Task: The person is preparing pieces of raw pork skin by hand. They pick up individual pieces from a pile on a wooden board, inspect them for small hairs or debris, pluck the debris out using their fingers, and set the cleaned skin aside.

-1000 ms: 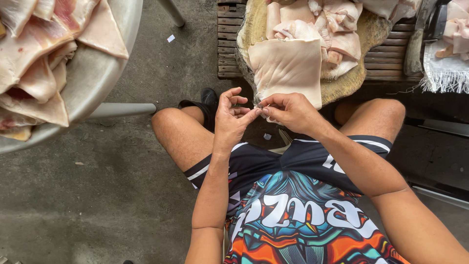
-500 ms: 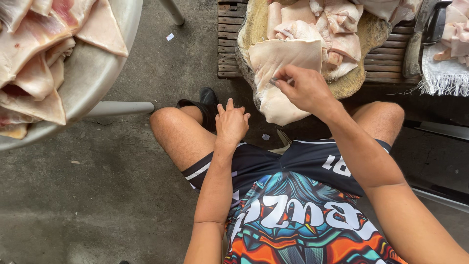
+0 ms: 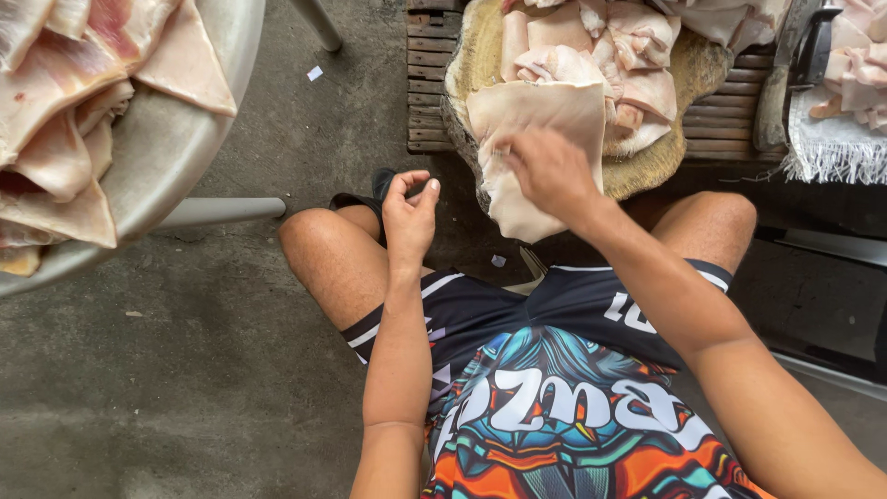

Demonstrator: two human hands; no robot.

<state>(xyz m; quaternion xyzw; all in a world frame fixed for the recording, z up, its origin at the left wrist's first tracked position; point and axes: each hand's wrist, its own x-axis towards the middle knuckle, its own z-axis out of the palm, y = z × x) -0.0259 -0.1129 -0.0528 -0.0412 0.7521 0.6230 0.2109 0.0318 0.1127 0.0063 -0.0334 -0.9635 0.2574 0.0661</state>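
Note:
A large pale sheet of raw pork skin (image 3: pixel 536 120) drapes over the front edge of a round wooden chopping block (image 3: pixel 688 65). My right hand (image 3: pixel 550 171) rests on this sheet, fingers pinching it near its left side. My left hand (image 3: pixel 409 214) hovers above my left knee, away from the meat, with thumb and fingers curled loosely together and nothing visible in them. More pink and white pork pieces (image 3: pixel 619 55) are piled on the block behind the sheet.
A big metal basin (image 3: pixel 176 148) at left holds several triangular slabs of pork skin (image 3: pixel 65 111) and stands on metal legs. A slatted wooden pallet (image 3: pixel 430 74) carries the block. A cleaver (image 3: pixel 785 74) and a white fringed cloth (image 3: pixel 832 139) with meat lie at right. Concrete floor below.
Both hands were together at the sheet's lower edge. My right hand has since moved up onto the sheet, and my left hand has come away and dropped toward my knee.

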